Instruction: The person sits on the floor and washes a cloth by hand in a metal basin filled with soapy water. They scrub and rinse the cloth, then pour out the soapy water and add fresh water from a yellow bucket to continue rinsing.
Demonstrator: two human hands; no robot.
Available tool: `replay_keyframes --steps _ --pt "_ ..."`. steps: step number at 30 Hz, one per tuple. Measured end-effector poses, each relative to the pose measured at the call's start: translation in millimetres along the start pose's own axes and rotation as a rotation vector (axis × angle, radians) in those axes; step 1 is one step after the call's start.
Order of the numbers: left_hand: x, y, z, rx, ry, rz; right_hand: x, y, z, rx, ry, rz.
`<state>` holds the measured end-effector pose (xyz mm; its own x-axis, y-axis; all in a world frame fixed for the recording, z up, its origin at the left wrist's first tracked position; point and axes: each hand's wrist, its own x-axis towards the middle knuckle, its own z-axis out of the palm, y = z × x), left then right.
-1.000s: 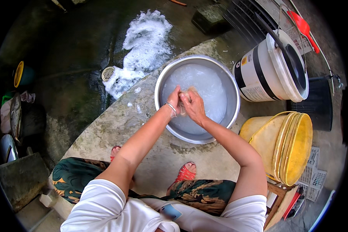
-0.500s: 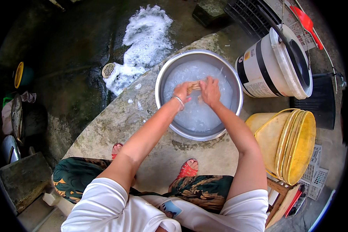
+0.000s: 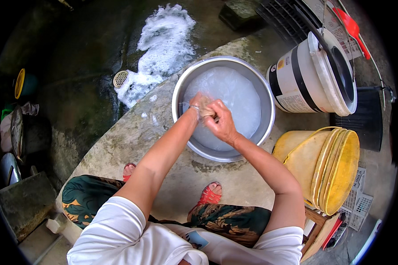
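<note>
A round metal basin (image 3: 266, 110) stands on the concrete in front of me, holding cloudy, whitish water (image 3: 241, 99). Over its left half, a small wet bundle of tan cloth (image 3: 206, 110) is bunched between my two hands. My right hand (image 3: 223, 123) is closed round the near right end of the bundle, knuckles up. At the other end, my left hand (image 3: 199, 101) grips the cloth, smeared by motion, with a bracelet at its wrist. Both hands are just above the water. The cloth's full shape is hidden in the grip.
To the right stand a white bucket (image 3: 296, 73) with black bands and a yellow bucket (image 3: 296, 148), both tilted. A black bin (image 3: 360, 119) is behind them. White foam (image 3: 166, 42) spreads over the dark wet floor beside a round drain (image 3: 120, 79). Concrete blocks lie at the left.
Both hands have come nearer to me and leftward in the basin with the cloth. The cloth was stretched between them and is now bunched tight, with the right hand turned over it.
</note>
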<state>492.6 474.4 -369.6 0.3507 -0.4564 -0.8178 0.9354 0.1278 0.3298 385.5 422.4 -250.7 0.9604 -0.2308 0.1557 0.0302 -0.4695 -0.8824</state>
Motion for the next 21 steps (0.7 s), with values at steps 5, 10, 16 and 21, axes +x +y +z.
replay_keyframes --steps 5,10,16,21 --pt "-22.0 -15.3 29.7 -0.089 -0.323 0.093 4.6 8.8 12.1 -0.282 0.059 -0.281" --pt "-10.9 -9.0 44.4 0.244 -0.309 0.061 23.0 77.9 -16.7 -0.564 0.129 0.124" --pt "14.6 -28.6 29.4 1.480 0.204 1.131 4.9 121.6 -30.9 -0.884 0.110 0.058" --pt "48.4 -34.6 3.2 2.112 -0.014 0.778 5.7 139.9 -7.3 -0.541 0.069 0.221"
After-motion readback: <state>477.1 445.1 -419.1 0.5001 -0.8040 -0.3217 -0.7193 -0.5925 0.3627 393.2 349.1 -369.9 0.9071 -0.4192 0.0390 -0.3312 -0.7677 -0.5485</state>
